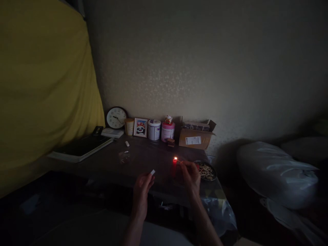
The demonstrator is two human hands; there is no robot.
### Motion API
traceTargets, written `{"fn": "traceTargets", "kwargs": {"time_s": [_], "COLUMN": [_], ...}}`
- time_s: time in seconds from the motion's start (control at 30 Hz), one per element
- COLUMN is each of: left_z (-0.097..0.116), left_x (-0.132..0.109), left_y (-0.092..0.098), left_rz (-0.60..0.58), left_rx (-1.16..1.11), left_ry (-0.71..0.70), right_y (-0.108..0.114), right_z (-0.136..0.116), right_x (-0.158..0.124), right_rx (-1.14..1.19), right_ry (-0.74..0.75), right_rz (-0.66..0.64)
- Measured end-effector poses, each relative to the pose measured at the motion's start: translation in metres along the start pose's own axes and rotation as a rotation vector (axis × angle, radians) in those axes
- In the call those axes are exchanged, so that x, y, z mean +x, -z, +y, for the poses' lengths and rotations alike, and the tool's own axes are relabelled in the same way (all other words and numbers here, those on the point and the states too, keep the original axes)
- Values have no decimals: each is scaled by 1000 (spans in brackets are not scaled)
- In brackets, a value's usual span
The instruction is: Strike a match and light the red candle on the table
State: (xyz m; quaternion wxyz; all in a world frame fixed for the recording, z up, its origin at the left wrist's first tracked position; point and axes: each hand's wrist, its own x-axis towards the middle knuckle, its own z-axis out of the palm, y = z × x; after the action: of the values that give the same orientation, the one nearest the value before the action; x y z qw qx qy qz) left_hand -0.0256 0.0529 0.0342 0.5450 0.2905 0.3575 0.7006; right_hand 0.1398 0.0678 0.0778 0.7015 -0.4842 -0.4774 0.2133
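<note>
My right hand [190, 174] pinches a thin matchstick [179, 161], whose tip meets a small bright flame [175, 158] at the top of a red candle [174, 163]. The candle stands upright on the dark table; whether match, wick or both are burning cannot be made out. My left hand [142, 188] is closed on a small white flat piece, perhaps part of a matchbox [153, 172], near the table's front edge. Just right of my right hand lies a round dish [215, 175] full of loose matchsticks [206, 171].
Along the wall stand a clock [116, 118], a yellow cup [129, 127], a panda picture [140, 127], two tubs [154, 130] and an open cardboard box [193, 138]. A large book [82, 149] lies left, beside a yellow curtain [46, 85]. White bags [276, 171] sit right.
</note>
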Motion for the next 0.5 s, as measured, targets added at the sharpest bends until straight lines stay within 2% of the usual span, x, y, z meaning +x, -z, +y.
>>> {"fn": "traceTargets", "kwargs": {"time_s": [0.1, 0.2, 0.3, 0.37, 0.43, 0.5], "left_z": [0, 0, 1, 2, 2, 2], "left_x": [0, 1, 1, 2, 1, 0], "left_y": [0, 1, 1, 2, 2, 2], "left_rz": [3, 7, 9, 10, 9, 11], "left_rx": [1, -2, 5, 13, 12, 0], "left_ry": [3, -2, -16, -15, -10, -8], "right_y": [1, 13, 33, 48, 62, 76], "right_z": [-15, -42, -64, -67, -63, -55], "right_x": [-2, -5, -11, -18, -27, -35], "right_rx": [99, 229, 376, 414, 203, -100], "right_ry": [-32, -85, -140, -119, -109, -95], "right_rz": [2, -15, -87, -190, -360, -436]}}
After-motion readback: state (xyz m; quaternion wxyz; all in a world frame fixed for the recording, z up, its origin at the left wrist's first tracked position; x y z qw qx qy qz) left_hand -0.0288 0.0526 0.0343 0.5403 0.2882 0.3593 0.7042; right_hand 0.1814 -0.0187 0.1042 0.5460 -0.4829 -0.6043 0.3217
